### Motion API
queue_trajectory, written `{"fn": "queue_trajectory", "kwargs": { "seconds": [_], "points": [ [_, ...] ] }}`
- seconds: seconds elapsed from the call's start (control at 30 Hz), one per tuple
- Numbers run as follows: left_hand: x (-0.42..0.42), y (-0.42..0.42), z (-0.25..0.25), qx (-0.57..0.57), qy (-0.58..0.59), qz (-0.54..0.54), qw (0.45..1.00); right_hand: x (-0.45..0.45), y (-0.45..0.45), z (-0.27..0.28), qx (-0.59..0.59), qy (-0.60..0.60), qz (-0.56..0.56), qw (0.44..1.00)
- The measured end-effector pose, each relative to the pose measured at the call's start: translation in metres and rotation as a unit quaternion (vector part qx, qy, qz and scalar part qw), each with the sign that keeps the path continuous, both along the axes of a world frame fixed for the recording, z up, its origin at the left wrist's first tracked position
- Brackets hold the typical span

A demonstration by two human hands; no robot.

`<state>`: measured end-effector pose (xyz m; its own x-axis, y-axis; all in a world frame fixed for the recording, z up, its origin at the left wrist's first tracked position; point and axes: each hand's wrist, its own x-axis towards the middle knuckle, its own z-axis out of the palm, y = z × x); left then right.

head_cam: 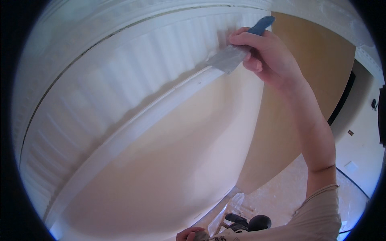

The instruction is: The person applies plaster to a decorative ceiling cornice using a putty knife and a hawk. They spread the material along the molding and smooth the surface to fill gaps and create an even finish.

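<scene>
My right hand [265,54] is raised high and grips a putty knife. The knife's blue handle [261,25] points up past my fingers. Its wide blade [227,58], whitish and smeared, lies at the upper edge of a white moulding strip [169,96] on the wall. Above this strip runs a white fluted band of cornice [144,63]. At the bottom rim of the view, my left hand [187,234] shows in part, closed around a greyish object [201,235] that is mostly cut off, so its kind is unclear.
A dark gap line [105,37] runs along the cornice above the fluted band. A tan wall panel [307,90] stands beyond my right arm. Far below, plastic sheeting [218,221] and wooden pieces lie near my dark shoes [259,222] on a dusty floor [280,192].
</scene>
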<state>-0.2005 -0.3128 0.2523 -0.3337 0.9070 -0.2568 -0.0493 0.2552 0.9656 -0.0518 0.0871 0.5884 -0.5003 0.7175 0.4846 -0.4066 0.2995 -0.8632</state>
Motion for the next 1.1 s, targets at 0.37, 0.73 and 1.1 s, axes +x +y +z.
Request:
{"fn": "queue_trajectory", "kwargs": {
  "seconds": [0.37,0.73,1.1],
  "points": [
    [-0.026,0.091,-0.017,0.009,-0.008,0.0,1.0,-0.024,0.095,-0.027,-0.054,0.023,0.076,0.995],
    [-0.03,0.095,-0.016,0.022,0.01,0.007,1.0,-0.019,0.102,-0.028,-0.029,0.011,0.061,0.998],
    [-0.038,0.088,-0.008,0.012,-0.014,-0.004,1.0,-0.055,0.07,-0.044,-0.048,0.036,0.063,0.996]
  ]
}}
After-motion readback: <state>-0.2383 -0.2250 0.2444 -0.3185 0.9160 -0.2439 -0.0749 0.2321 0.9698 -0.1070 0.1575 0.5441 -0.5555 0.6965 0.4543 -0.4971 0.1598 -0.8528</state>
